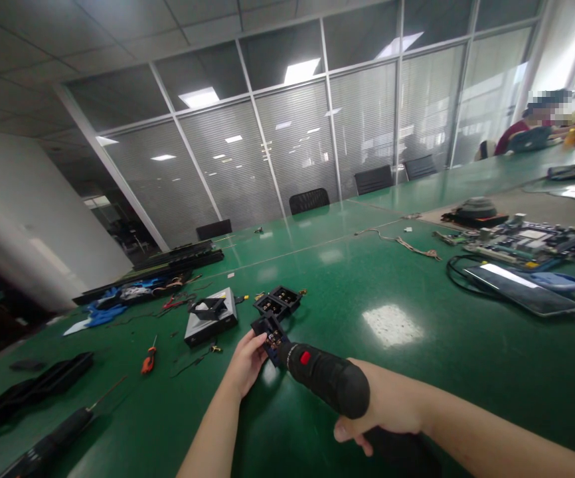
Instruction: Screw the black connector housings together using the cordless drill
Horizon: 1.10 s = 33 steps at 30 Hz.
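My right hand is wrapped round a black cordless drill with a red button. The drill's front end points at a small black open-topped box with metal parts inside; whether the tip touches it is hidden. Closed on the left side of that box is my left hand, thumb on its rim. Just beyond lies a pair of similar black boxes with brass-coloured parts inside. Left of them, a silver-and-black disc drive carries a black bracket on top.
On the left lie an orange screwdriver, a long black power tool, black plastic strips and blue gloves. To the right are a phone, circuit boards and a cord. Another person sits at far right.
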Each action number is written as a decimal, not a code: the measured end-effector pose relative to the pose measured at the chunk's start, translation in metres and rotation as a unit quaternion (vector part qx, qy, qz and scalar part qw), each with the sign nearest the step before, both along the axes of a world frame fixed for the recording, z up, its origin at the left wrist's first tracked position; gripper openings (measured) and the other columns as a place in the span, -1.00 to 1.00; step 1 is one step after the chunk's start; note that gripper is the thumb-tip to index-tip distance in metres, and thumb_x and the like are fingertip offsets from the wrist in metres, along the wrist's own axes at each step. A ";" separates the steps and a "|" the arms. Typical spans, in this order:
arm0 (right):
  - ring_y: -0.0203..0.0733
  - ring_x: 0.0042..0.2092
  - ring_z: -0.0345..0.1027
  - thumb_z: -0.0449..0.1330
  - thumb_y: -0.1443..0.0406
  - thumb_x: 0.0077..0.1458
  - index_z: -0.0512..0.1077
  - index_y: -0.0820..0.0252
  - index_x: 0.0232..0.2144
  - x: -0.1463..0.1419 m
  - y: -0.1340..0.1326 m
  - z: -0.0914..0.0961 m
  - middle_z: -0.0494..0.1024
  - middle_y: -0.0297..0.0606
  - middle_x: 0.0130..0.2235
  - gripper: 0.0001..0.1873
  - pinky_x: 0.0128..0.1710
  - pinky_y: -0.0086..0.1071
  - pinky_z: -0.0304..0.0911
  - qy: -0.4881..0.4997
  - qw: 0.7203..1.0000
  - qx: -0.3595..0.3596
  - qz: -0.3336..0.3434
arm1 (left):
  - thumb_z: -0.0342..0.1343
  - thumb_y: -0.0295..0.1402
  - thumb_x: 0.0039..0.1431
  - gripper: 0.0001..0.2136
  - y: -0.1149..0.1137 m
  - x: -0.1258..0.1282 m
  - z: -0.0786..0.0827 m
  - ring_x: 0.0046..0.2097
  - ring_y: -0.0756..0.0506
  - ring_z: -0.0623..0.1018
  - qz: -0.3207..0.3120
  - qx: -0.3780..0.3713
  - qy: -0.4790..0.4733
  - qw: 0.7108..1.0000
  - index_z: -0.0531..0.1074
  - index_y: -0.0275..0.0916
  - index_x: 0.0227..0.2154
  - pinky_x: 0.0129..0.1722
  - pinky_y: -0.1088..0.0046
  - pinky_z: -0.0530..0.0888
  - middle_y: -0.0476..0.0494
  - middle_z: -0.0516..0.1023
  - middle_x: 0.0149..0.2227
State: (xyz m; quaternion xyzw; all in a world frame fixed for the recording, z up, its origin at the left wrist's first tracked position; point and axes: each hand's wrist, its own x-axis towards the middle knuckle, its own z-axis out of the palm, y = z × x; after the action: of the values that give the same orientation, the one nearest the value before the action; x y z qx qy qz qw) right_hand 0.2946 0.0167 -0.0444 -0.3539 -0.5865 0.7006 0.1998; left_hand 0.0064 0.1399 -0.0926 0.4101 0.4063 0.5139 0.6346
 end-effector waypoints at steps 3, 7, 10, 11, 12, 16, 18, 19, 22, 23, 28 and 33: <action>-0.28 -0.51 0.40 0.56 0.18 -0.14 0.49 0.27 -0.41 0.000 -0.001 0.002 0.54 -0.33 -0.54 -0.61 -0.48 -0.46 0.25 0.001 1.000 -0.001 0.001 | 0.49 -0.37 0.02 -0.67 -0.001 0.001 0.001 -0.16 -0.17 0.70 0.000 0.002 0.001 1.000 0.65 -0.30 -0.13 -0.02 0.33 0.56 -0.25 0.75 -0.17; -0.28 -0.53 0.41 0.55 0.22 -0.14 0.50 0.28 -0.33 -0.001 -0.001 0.002 0.53 -0.35 -0.56 -0.60 -0.46 -0.44 0.27 0.005 1.000 0.003 -0.009 | 0.49 -0.36 0.01 -0.67 -0.001 0.001 0.001 -0.16 -0.18 0.69 -0.001 0.008 0.008 1.000 0.65 -0.29 -0.14 -0.01 0.30 0.56 -0.25 0.75 -0.16; -0.29 -0.53 0.40 0.55 0.22 -0.14 0.47 0.27 -0.42 -0.001 -0.002 0.002 0.53 -0.34 -0.56 -0.63 -0.48 -0.45 0.28 0.013 1.000 -0.002 -0.009 | 0.49 -0.35 0.01 -0.66 0.000 0.001 0.000 -0.16 -0.18 0.69 -0.001 0.004 0.013 1.000 0.65 -0.30 -0.13 -0.01 0.30 0.56 -0.24 0.75 -0.17; -0.29 -0.53 0.40 0.55 0.22 -0.15 0.46 0.26 -0.43 -0.001 -0.002 0.002 0.53 -0.34 -0.56 -0.63 -0.49 -0.45 0.27 0.014 1.000 -0.003 -0.010 | 0.49 -0.35 0.01 -0.66 0.001 0.000 -0.001 -0.15 -0.18 0.69 -0.001 0.003 0.013 1.000 0.65 -0.29 -0.12 -0.01 0.30 0.56 -0.24 0.75 -0.17; -0.28 -0.53 0.40 0.55 0.22 -0.16 0.46 0.26 -0.41 -0.001 -0.002 0.002 0.53 -0.35 -0.56 -0.63 -0.49 -0.45 0.28 0.014 1.000 -0.005 -0.012 | 0.49 -0.36 0.01 -0.65 0.001 0.000 -0.001 -0.15 -0.18 0.69 -0.002 0.002 0.012 1.000 0.65 -0.29 -0.11 -0.01 0.30 0.56 -0.24 0.75 -0.18; -0.27 -0.52 0.41 0.55 0.22 -0.18 0.47 0.26 -0.33 -0.002 -0.002 0.002 0.53 -0.35 -0.56 -0.58 -0.49 -0.46 0.28 0.012 1.000 -0.011 -0.018 | 0.50 -0.36 -0.03 -0.64 0.001 0.001 -0.001 -0.16 -0.19 0.70 0.000 -0.003 0.008 1.000 0.65 -0.29 -0.13 -0.02 0.31 0.56 -0.22 0.75 -0.21; -0.27 -0.51 0.43 0.56 0.22 -0.17 0.46 0.26 -0.34 -0.001 -0.002 0.002 0.54 -0.34 -0.54 -0.58 -0.49 -0.46 0.29 0.010 1.000 -0.011 -0.014 | 0.50 -0.37 -0.03 -0.66 0.000 0.001 0.000 -0.15 -0.20 0.70 0.003 -0.006 0.009 1.000 0.65 -0.28 -0.15 -0.01 0.30 0.56 -0.22 0.75 -0.22; -0.27 -0.50 0.43 0.56 0.21 -0.16 0.46 0.26 -0.36 -0.001 -0.002 0.003 0.54 -0.33 -0.53 -0.58 -0.49 -0.46 0.29 0.009 1.000 -0.007 -0.012 | 0.49 -0.37 -0.03 -0.67 0.000 0.001 0.001 -0.15 -0.20 0.70 0.004 -0.006 0.010 1.000 0.65 -0.28 -0.16 -0.01 0.30 0.56 -0.22 0.75 -0.22; -0.27 -0.50 0.43 0.56 0.19 -0.14 0.45 0.28 -0.43 0.000 -0.001 0.003 0.53 -0.30 -0.52 -0.60 -0.48 -0.45 0.31 0.007 1.000 0.002 -0.003 | 0.49 -0.37 -0.03 -0.67 -0.001 0.002 0.002 -0.14 -0.20 0.70 0.005 -0.005 0.012 1.000 0.66 -0.28 -0.15 -0.01 0.30 0.56 -0.22 0.75 -0.20; -0.27 -0.50 0.43 0.55 0.19 -0.13 0.45 0.28 -0.45 0.000 -0.001 0.003 0.53 -0.30 -0.51 -0.61 -0.48 -0.45 0.31 0.007 1.000 0.003 -0.002 | 0.49 -0.37 -0.03 -0.66 -0.001 0.002 0.003 -0.15 -0.19 0.70 0.006 -0.006 0.012 1.000 0.66 -0.28 -0.14 -0.01 0.30 0.56 -0.22 0.75 -0.19; -0.28 -0.48 0.42 0.57 0.17 -0.15 0.44 0.29 -0.50 0.001 -0.001 0.003 0.53 -0.29 -0.49 -0.59 -0.48 -0.45 0.30 0.008 1.000 -0.003 0.002 | 0.49 -0.37 -0.02 -0.68 -0.001 0.003 0.005 -0.16 -0.18 0.69 0.001 -0.003 0.013 1.000 0.66 -0.28 -0.17 -0.03 0.32 0.56 -0.21 0.75 -0.19; -0.29 -0.50 0.42 0.56 0.21 -0.15 0.45 0.28 -0.46 0.001 -0.002 0.005 0.53 -0.32 -0.52 -0.62 -0.50 -0.46 0.31 0.007 1.000 -0.005 -0.006 | 0.49 -0.37 -0.01 -0.70 -0.001 0.002 0.004 -0.15 -0.19 0.69 0.003 -0.003 0.017 1.000 0.66 -0.28 -0.18 -0.03 0.31 0.56 -0.22 0.75 -0.20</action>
State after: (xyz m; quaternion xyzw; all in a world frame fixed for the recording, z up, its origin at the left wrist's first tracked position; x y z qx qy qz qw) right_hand 0.2952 0.0150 -0.0395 -0.3531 -0.5794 0.7050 0.2063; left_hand 0.0088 0.1390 -0.0887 0.4158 0.4199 0.5072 0.6273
